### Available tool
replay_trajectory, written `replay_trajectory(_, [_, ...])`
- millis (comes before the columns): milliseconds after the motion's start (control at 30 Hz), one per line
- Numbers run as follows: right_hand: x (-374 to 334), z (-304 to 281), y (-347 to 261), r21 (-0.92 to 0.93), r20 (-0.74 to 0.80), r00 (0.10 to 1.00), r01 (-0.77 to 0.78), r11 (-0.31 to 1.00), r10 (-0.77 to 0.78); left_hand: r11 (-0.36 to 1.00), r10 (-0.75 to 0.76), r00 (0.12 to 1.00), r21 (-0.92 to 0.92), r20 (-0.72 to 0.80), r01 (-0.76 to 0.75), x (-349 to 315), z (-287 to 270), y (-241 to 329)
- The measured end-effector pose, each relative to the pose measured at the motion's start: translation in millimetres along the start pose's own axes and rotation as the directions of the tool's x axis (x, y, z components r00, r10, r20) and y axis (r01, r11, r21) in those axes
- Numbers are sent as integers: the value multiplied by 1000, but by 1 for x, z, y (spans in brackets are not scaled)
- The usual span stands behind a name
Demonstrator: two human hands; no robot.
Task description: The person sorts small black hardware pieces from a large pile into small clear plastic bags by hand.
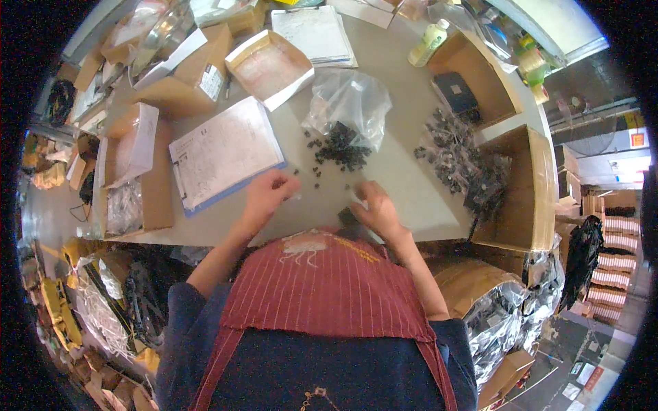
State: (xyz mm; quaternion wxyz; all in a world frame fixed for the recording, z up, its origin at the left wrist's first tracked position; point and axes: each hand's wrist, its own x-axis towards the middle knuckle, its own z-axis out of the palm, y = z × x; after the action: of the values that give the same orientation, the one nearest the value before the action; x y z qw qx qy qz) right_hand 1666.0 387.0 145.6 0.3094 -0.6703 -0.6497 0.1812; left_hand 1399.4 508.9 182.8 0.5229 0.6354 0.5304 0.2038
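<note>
Black pieces [348,151] lie jumbled, long axes unclear, beyond left hand [270,196] and right hand [378,211], whose grip I cannot tell.

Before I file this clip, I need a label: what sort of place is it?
Probably a packing or assembly workshop: black parts heaped on a table, open boxes and papers.

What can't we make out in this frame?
Head view, all:
Left hand: whether it pinches anything; blurred at the tips.
Right hand: whether it holds anything; its own curl hides this.
Black pieces: exact shapes; too small, overlapping.
Dark item beside right hand: its kind; blurred.
</note>
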Motion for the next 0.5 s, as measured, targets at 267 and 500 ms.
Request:
replay_trajectory(267, [14, 15, -3, -222, 25, 1000, 4, 975, 1, 877, 328, 937, 330, 122, -350, -19, 15, 12])
replay_trajectory(500, [33, 16, -4, -71, 46, 994, 103, 992, -100, 656, 549, 821, 530, 153, -537, -11, 31, -13])
